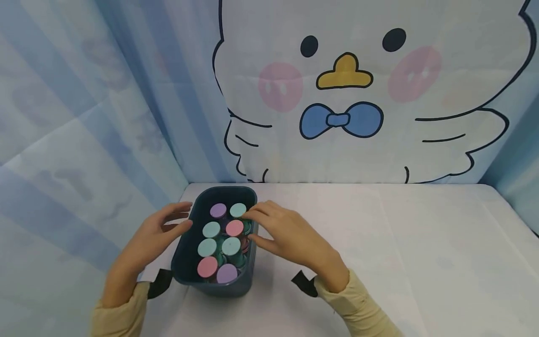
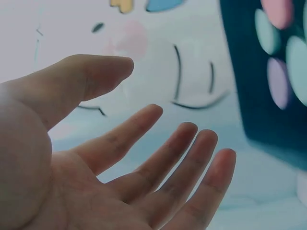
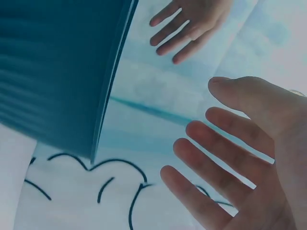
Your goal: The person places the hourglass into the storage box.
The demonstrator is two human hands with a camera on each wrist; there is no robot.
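A dark teal plastic bin [image 1: 225, 291] stands on the white table, holding several small containers with round mint [image 1: 231, 246], pink [image 1: 207, 267] and purple [image 1: 227, 273] lids. My left hand [image 1: 153, 238] hovers at the bin's left side. In the left wrist view its fingers are extended and spread, with nothing held and a gap to the bin. On the other side, my right hand [image 1: 290, 236] is by the bin's right rim. The right wrist view shows that hand's fingers loosely extended and holding nothing, apart from the bin wall [image 3: 53, 72].
The white tabletop [image 1: 400, 262] extends to the right of the bin. Behind it hangs a cloth [image 1: 337, 154] printed with a cartoon bird, and a blue-and-white curtain [image 1: 76, 140] closes off the left side. Black straps [image 1: 305, 283] stick out near both wrists.
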